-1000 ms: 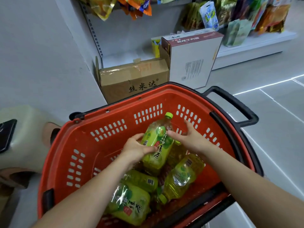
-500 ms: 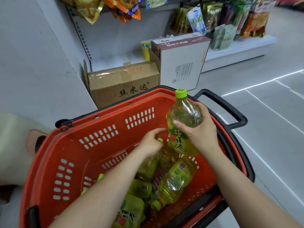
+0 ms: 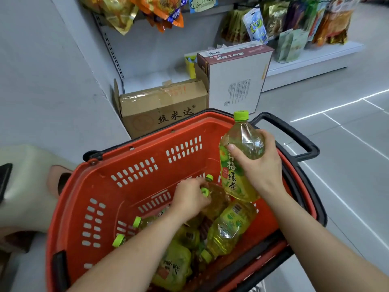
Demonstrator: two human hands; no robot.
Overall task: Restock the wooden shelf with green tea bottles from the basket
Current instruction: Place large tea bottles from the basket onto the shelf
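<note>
A red plastic basket (image 3: 134, 171) with a black handle sits on the floor below me. Several green tea bottles with lime caps lie in its bottom, one of them (image 3: 229, 226) on its side near the right wall. My right hand (image 3: 259, 165) grips a green tea bottle (image 3: 235, 165) around its upper body and holds it upright above the basket's right side. My left hand (image 3: 189, 199) is down in the basket, its fingers closed around the neck of another bottle (image 3: 216, 197). No wooden shelf is in view.
A brown cardboard box (image 3: 162, 106) and a white carton (image 3: 235, 81) stand on the floor just behind the basket. A white shelf (image 3: 305, 64) with hanging snack bags runs along the back. A grey wall is at left, open floor at right.
My right hand has lifted the bottle from the pile and holds it upright above the basket. My left hand let go of it and dropped onto another bottle's neck.
</note>
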